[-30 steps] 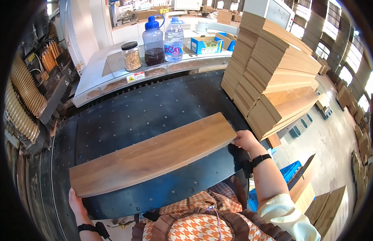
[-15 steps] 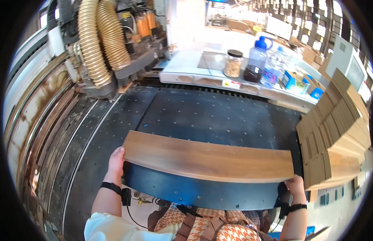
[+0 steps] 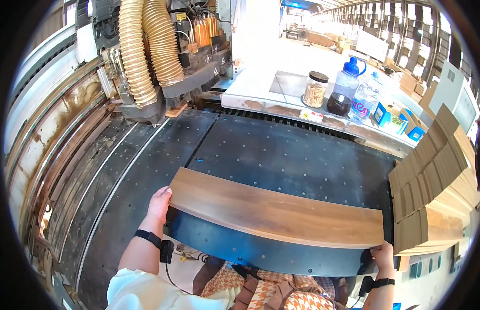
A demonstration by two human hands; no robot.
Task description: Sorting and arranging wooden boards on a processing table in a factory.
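A long brown wood-grain board [image 3: 276, 209] lies across the near part of a dark perforated machine table [image 3: 297, 155], its right end closer to me than its left. My left hand [image 3: 159, 202] grips the board's left end, fingers closed at the near corner. At the opposite end, my right hand [image 3: 382, 253] holds the near right corner with its fingers curled in. Whether the board rests on the table or is slightly raised, I cannot tell. Both wrists wear black straps.
Thick ribbed hoses [image 3: 162, 49] lead to a machine head [image 3: 142, 111] at the far left. Stacked boards [image 3: 431, 181] stand at the right. A white ledge [image 3: 245, 98] at the back carries a jar [image 3: 315, 90], a blue-lidded bottle [image 3: 343, 90], a clear bottle [image 3: 365, 101] and small blue boxes [image 3: 390, 119].
The view has shifted, so the surroundings appear farther right. Both hands still grip the board's ends, and the board now slants more, its right end lower in the picture.
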